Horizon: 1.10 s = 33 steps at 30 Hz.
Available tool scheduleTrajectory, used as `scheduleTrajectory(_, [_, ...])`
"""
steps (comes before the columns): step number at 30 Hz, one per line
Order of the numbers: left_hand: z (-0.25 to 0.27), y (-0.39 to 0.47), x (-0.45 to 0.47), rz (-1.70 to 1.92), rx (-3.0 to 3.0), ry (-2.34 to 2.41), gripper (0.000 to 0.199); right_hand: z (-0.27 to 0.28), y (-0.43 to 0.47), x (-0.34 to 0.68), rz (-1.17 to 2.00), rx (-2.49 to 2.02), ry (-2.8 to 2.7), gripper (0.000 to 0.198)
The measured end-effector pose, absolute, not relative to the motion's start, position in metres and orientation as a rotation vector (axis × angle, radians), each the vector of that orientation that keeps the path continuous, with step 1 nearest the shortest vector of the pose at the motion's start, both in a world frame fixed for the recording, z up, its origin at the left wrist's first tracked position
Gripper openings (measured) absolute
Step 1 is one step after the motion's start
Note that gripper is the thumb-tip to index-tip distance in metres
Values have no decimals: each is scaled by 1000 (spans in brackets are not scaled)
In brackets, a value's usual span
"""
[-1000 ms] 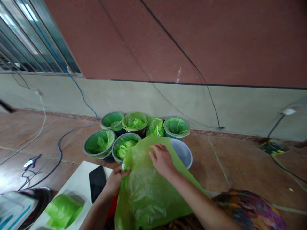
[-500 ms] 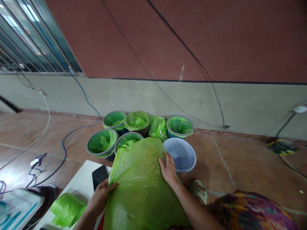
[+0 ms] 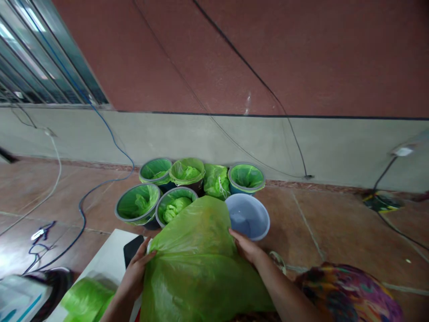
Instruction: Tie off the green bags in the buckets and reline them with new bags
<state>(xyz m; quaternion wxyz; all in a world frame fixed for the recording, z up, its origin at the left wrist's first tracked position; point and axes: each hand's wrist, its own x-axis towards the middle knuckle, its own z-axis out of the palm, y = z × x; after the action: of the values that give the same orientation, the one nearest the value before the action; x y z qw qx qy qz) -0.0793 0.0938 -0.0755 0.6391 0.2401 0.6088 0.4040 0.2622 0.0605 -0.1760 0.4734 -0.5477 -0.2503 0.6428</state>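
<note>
A large translucent green plastic bag (image 3: 201, 264) spreads out in front of me, its far end narrowing near the buckets. My left hand (image 3: 136, 261) grips its left edge between thumb and fingers, and creases run from that spot. At the right edge, my right hand (image 3: 247, 247) is closed on the plastic, some of its fingers hidden behind the bag. Whatever lies beneath the bag cannot be made out clearly. A roll of green bags (image 3: 87, 297) rests on the white surface (image 3: 109, 257) by my left forearm, near a black phone (image 3: 131, 249).
Several bag-lined buckets (image 3: 138, 203) stand along the wall, with a filled green bag (image 3: 216, 180) among them. A pale blue basin (image 3: 250, 219) is beyond my right hand. A blue cable (image 3: 82, 203) crosses the floor at left; another cord (image 3: 385, 172) lies at right.
My right hand has gone from lying spread on the bag to holding its right edge. My left hand stays on the left edge. The view has shifted slightly right.
</note>
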Motion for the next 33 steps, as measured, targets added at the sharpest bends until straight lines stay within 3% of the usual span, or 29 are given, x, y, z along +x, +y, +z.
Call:
scheduleTrajectory(5, [-60, 97, -79, 1000, 587, 1328, 83, -152, 62, 280, 1477, -1331, -416, 47])
scheduleTrajectory(12, [-22, 123, -62, 1100, 653, 1241, 76, -66, 66, 336, 1308, -1162, -399, 82])
scheduleTrajectory(15, [2, 139, -51, 1144, 805, 1173, 67, -23, 61, 358, 1236, -1158, -631, 72])
scheduleTrajectory(21, [42, 168, -38, 965, 1373, 1215, 80, 28, 46, 388, 1188, -1290, -1031, 65])
scheduleTrajectory(28, [54, 191, -26, 947, 2407, 1478, 37, 29, 40, 400, 520, -1815, -1438, 43])
scheduleTrajectory(33, [61, 184, -27, 1122, 2513, 1507, 19, 29, 30, 405, 120, -1953, -1565, 30])
